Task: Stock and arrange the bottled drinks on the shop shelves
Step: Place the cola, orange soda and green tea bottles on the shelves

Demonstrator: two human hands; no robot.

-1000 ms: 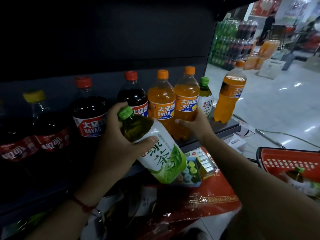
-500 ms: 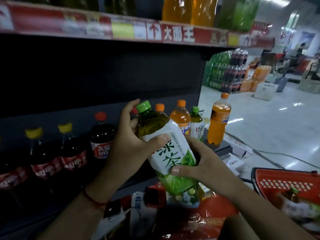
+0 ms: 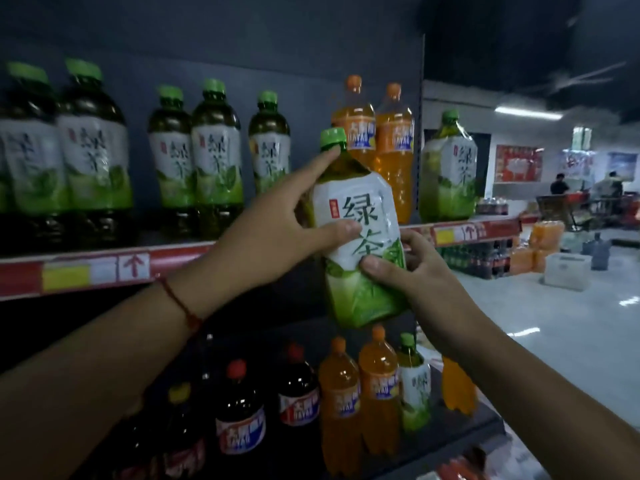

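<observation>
I hold a large green tea bottle with a green cap and white-green label, tilted slightly, in front of the upper shelf. My left hand grips its neck and upper label. My right hand holds its lower body from the right. On the upper shelf stand several green tea bottles, two orange soda bottles and one more green tea bottle at the right end.
The lower shelf carries dark cola bottles, orange soda bottles and a small green tea bottle. To the right lies open shop floor with stacked drink packs and people in the distance.
Both hands have lifted the green tea bottle from the lower shelf level up to the upper shelf. My right hand left the orange bottle and took hold of the tea bottle. My view tilted upward.
</observation>
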